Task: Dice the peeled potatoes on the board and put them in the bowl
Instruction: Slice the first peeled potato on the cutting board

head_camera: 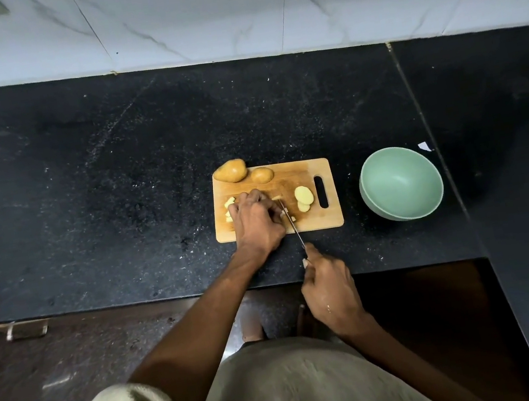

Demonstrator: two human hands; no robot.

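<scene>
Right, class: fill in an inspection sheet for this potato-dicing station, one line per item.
Surface: black speckled counter, pale flecks scattered on it.
Job's things: wooden cutting board; two whole potatoes at its far left; round slices near the handle slot; cut pieces; green bowl to the right, nothing in it; knife.
Clutter: small white scrap beyond the bowl.
Grippers: left hand holds the potato being cut; right hand grips the knife.
Cables: nothing seen.
Surroundings: marbled wall tiles; dark floor.
</scene>
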